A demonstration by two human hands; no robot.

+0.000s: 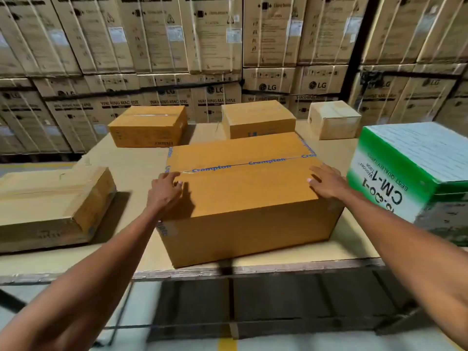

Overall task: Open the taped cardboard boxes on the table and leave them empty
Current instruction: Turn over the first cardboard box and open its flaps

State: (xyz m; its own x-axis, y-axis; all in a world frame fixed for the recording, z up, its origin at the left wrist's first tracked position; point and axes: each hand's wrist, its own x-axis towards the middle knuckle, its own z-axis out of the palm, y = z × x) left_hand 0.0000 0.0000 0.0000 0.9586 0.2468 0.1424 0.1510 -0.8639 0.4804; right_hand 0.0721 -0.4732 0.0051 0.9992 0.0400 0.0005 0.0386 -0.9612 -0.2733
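We note the big box (243, 196) at table (121, 171) front, centre, tape seam (240, 164) intact. L hand (164, 191) fingers curled at seam end; R hand (326, 183) flat on top, holding nothing. Step: starting tape. Next: lift tape end, peel across.

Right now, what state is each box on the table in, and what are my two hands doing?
Crompton box: shut, printed tape along its top seam.
Left hand: fingers curled at the tape's left end.
Right hand: flat on the box top.
Left flat box: closed.
Far left box: taped shut.
Far middle box: closed.
Pale box: closed.
Green-and-white box: closed.
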